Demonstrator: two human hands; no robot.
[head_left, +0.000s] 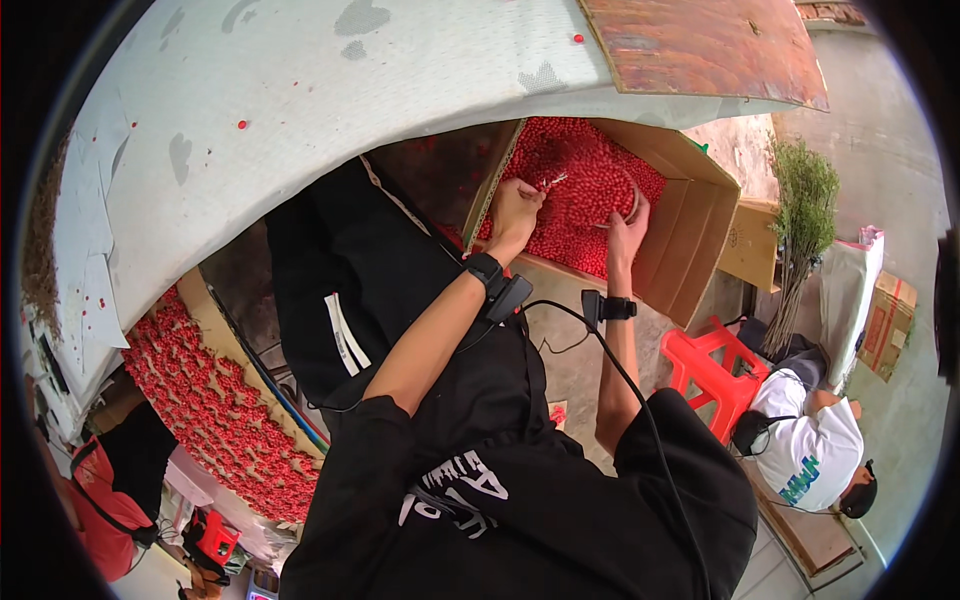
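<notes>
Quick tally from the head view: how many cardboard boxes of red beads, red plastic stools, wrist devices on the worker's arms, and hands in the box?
Cardboard boxes of red beads: 2, one under the hands, one lower left
Red plastic stools: 1
Black wrist devices: 2, left wrist, right wrist
Hands in the box: 2, left hand, right hand
Total: 7
</notes>
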